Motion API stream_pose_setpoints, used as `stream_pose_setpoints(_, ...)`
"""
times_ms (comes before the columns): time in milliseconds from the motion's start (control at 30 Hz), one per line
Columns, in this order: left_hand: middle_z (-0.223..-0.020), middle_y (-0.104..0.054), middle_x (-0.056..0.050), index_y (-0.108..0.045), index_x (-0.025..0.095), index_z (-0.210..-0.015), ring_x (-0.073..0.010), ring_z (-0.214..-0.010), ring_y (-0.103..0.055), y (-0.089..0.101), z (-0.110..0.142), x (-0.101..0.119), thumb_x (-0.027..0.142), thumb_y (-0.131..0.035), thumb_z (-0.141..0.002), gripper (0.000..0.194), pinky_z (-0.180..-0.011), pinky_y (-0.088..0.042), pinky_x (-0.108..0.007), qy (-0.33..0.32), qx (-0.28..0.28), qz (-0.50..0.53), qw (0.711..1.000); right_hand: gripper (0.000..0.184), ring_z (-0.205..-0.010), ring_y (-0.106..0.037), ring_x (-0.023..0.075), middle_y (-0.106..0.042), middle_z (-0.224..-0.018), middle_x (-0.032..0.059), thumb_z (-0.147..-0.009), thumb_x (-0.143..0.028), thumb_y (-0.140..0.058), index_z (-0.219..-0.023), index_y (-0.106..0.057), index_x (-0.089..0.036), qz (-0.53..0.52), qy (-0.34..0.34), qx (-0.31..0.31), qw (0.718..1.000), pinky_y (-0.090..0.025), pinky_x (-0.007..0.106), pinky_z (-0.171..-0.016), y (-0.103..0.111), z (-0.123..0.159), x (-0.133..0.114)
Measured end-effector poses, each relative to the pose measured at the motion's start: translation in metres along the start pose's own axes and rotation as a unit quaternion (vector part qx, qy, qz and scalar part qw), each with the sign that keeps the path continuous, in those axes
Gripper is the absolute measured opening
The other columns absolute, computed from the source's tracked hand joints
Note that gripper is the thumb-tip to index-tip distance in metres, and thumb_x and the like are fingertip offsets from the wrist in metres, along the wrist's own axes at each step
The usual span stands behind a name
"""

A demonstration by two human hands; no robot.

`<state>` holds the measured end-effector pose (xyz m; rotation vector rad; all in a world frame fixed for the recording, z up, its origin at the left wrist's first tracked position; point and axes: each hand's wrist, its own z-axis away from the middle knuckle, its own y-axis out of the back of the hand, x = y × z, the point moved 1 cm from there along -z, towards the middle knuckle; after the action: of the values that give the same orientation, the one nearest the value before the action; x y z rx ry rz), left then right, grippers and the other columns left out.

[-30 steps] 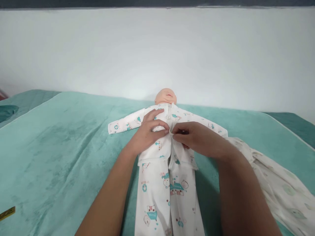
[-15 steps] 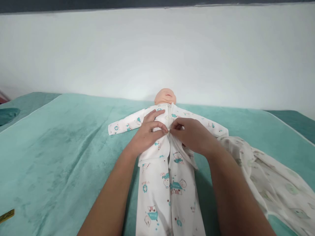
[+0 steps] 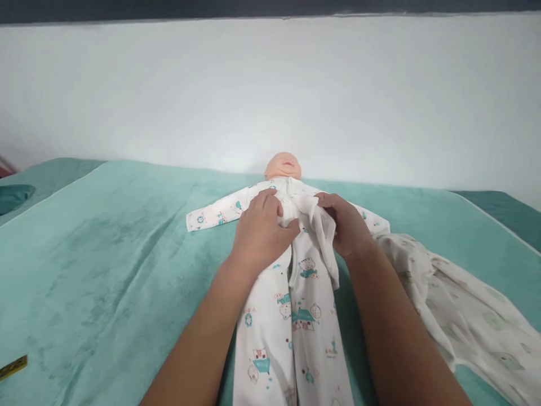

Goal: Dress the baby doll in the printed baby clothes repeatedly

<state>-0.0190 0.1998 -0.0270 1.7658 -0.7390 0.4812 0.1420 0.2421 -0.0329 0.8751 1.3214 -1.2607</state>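
A baby doll (image 3: 283, 167) lies on its back in a white printed baby shirt (image 3: 215, 212) and matching pants (image 3: 264, 332). My right hand (image 3: 349, 225) is closed on the shirt's right front flap, which it lifts and folds back near the chest. Over the other front panel, my left hand (image 3: 264, 231) rests with its fingers curled and its thumb pointing right along the shirt's edge. Its fingertips appear to grip the shirt cloth, though they are partly hidden. A pale button shows near the neck opening.
Teal cloth (image 3: 105, 254) covers the surface beneath the doll. A thin white patterned cloth (image 3: 469, 316) lies bunched at the right. A small yellow strip (image 3: 13, 367) sits at the left edge. Behind stands a white wall (image 3: 270, 84).
Both hands were pinching together at the shirt's middle. The right hand has moved right, lifting the flap open; the left hand has curled over the chest panel.
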Motion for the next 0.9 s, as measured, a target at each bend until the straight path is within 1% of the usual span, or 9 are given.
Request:
stream_pose_setpoints(67, -0.137, -0.05, -0.009, -0.041, 0.022, -0.071, -0.0317, -0.127, -0.045, -0.001, 0.001, 0.004, 0.029, -0.06, -0.082, 0.023, -0.102, -0.039, -0.051, 0.005, 0.007, -0.031, 0.999, 0.02, -0.044, -0.029, 0.0094, -0.031, -0.053, -0.0058, -0.064, -0.031, -0.057, -0.061, -0.039, -0.022, -0.028, -0.005, -0.007, 1.0, -0.028, 0.026, -0.043, 0.002, -0.002, 0.002)
stream_pose_setpoints(133, -0.136, -0.05, -0.009, -0.041, 0.022, -0.069, -0.032, -0.125, -0.047, -0.001, 0.001, 0.006, 0.027, -0.056, -0.084, 0.022, -0.099, -0.041, -0.051, 0.003, 0.01, -0.049, 0.999, 0.024, -0.045, -0.029, 0.0089, -0.032, -0.053, -0.0061, -0.065, -0.031, -0.061, -0.061, -0.04, -0.022, -0.038, 0.003, -0.013, 0.999, -0.028, 0.025, -0.043, 0.002, -0.002, 0.003)
stream_pose_setpoints(300, -0.131, -0.054, -0.008, -0.042, 0.021, -0.064, -0.0292, -0.112, -0.055, 0.005, 0.001, 0.005, 0.019, -0.053, -0.082, 0.021, -0.09, -0.046, -0.046, 0.008, -0.001, -0.045, 0.999, 0.034, -0.042, -0.024, 0.0059, -0.036, -0.052, -0.0085, -0.069, -0.041, -0.074, -0.067, -0.047, -0.021, 0.014, 0.017, -0.03, 0.999, -0.018, 0.023, -0.039, 0.0, 0.004, 0.002)
stream_pose_setpoints(400, -0.115, -0.061, -0.007, -0.041, 0.022, -0.064, -0.0244, -0.099, -0.059, 0.009, 0.0, 0.001, 0.017, -0.052, -0.08, 0.02, -0.086, -0.047, -0.042, 0.012, 0.035, -0.031, 0.999, 0.036, -0.041, -0.022, 0.004, -0.038, -0.053, -0.01, -0.067, -0.045, -0.078, -0.073, -0.052, -0.02, 0.042, 0.018, -0.05, 0.998, -0.014, 0.021, -0.037, -0.001, 0.007, 0.0)
stream_pose_setpoints(533, -0.093, -0.063, -0.005, -0.042, 0.022, -0.07, -0.0224, -0.088, -0.059, 0.013, -0.002, -0.009, 0.016, -0.05, -0.08, 0.014, -0.079, -0.046, -0.039, 0.045, 0.089, -0.041, 0.994, 0.037, -0.046, -0.029, 0.0041, -0.044, -0.062, -0.0079, -0.063, -0.044, -0.08, -0.081, -0.059, -0.019, 0.088, 0.018, -0.047, 0.995, -0.016, 0.019, -0.037, -0.003, 0.008, -0.002)
stream_pose_setpoints(600, -0.088, -0.062, -0.004, -0.044, 0.023, -0.074, -0.0227, -0.085, -0.059, 0.014, -0.003, -0.013, 0.019, -0.05, -0.082, 0.011, -0.076, -0.045, -0.038, 0.059, 0.089, -0.045, 0.993, 0.034, -0.047, -0.029, 0.0041, -0.043, -0.062, -0.0079, -0.065, -0.043, -0.079, -0.078, -0.058, -0.019, 0.105, 0.02, -0.038, 0.994, -0.017, 0.018, -0.036, -0.004, 0.007, -0.002)
stream_pose_setpoints(667, -0.089, -0.062, -0.004, -0.048, 0.024, -0.081, -0.0235, -0.086, -0.059, 0.014, -0.004, -0.016, 0.027, -0.053, -0.084, 0.007, -0.076, -0.044, -0.038, 0.063, 0.085, -0.046, 0.993, 0.032, -0.045, -0.027, 0.0039, -0.041, -0.06, -0.0084, -0.067, -0.043, -0.077, -0.075, -0.056, -0.019, 0.11, 0.024, -0.034, 0.993, -0.018, 0.018, -0.036, -0.004, 0.007, -0.002)
stream_pose_setpoints(767, -0.093, -0.063, -0.005, -0.051, 0.025, -0.09, -0.0243, -0.087, -0.058, 0.012, -0.004, -0.016, 0.039, -0.06, -0.082, 0.019, -0.076, -0.044, -0.039, 0.07, 0.085, -0.048, 0.993, 0.03, -0.042, -0.025, 0.0035, -0.038, -0.056, -0.0095, -0.069, -0.042, -0.075, -0.075, -0.054, -0.02, 0.102, 0.028, -0.035, 0.994, -0.018, 0.018, -0.035, -0.004, 0.007, -0.001)
stream_pose_setpoints(900, -0.081, -0.061, -0.002, -0.05, 0.023, -0.077, -0.021, -0.077, -0.056, 0.011, -0.004, -0.016, 0.035, -0.056, -0.084, 0.015, -0.073, -0.042, -0.036, 0.071, 0.055, -0.032, 0.995, 0.029, -0.04, -0.022, 0.0036, -0.035, -0.054, -0.0105, -0.07, -0.04, -0.075, -0.076, -0.054, -0.021, 0.074, 0.03, -0.038, 0.996, -0.015, 0.019, -0.035, -0.003, 0.007, 0.001)
